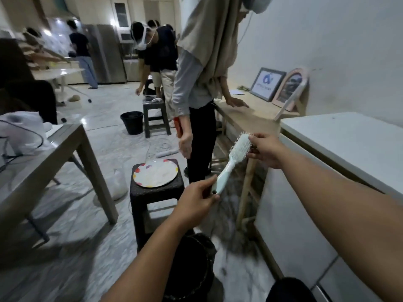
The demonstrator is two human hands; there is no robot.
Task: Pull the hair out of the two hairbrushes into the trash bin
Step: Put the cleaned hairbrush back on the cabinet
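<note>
A pale hairbrush is held slanted in the air above a dark trash bin on the floor. Its handle is gripped by the curled fingers of the left hand; the bristled head is pinched at its tip by the right hand. No hair can be made out in the bristles, so cleaning progress cannot be judged. A second brush is not seen. A plate is set on a dark stool nearby.

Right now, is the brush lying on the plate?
No, the brush is held in the air by both hands, away from the plate.
</note>
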